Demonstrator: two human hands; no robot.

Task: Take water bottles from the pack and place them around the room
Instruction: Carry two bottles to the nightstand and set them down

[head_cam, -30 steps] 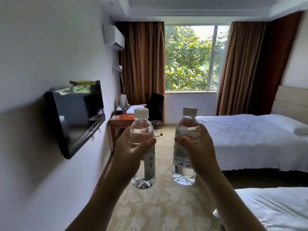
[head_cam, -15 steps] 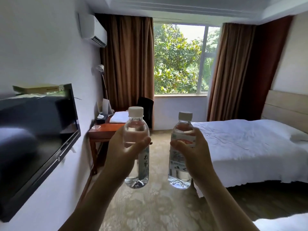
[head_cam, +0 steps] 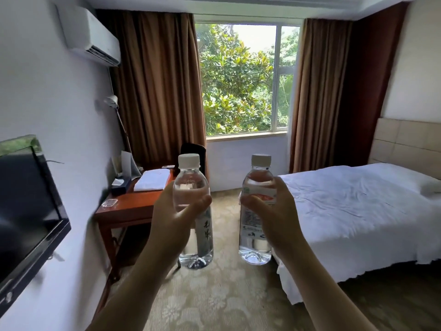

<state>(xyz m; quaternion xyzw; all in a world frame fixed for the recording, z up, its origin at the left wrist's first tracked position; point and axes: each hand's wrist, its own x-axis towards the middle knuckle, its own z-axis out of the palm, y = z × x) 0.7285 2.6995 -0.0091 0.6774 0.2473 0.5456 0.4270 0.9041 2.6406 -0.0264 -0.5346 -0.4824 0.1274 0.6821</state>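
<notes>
Against the frame half a second back, we stand closer to the window: the wooden red-brown desk [head_cam: 133,206] and the white-sheeted bed [head_cam: 358,211] loom larger, and the black wall-mounted television [head_cam: 26,211] has slid further toward the left edge. Grip on both bottles is unchanged.

Our left hand [head_cam: 171,218] wraps the left clear plastic water bottle with white cap [head_cam: 192,185], thumb across its front, fingers hidden behind. Our right hand [head_cam: 274,216] grips the right clear plastic water bottle with white cap and printed label [head_cam: 256,187] the same way. Both bottles are upright, held out at 12 o'clock, apart from each other, their bases clear of the floor.

Around: at 10 o'clock the desk carries a folded white towel [head_cam: 152,180], a dark tissue box [head_cam: 120,185] and a small clear tray [head_cam: 109,203]; a black chair [head_cam: 193,149] is partly hidden behind the left bottle. A white air-conditioner unit [head_cam: 90,34] hangs at 11 o'clock. The window [head_cam: 238,80] sits at 12 o'clock between brown curtains [head_cam: 157,87].

Open room: a strip of patterned beige carpet [head_cam: 214,295] runs toward 12 o'clock between the desk's near edge and the bed's hanging sheet at 2 o'clock. The television's lower corner juts out at 9 o'clock.
</notes>
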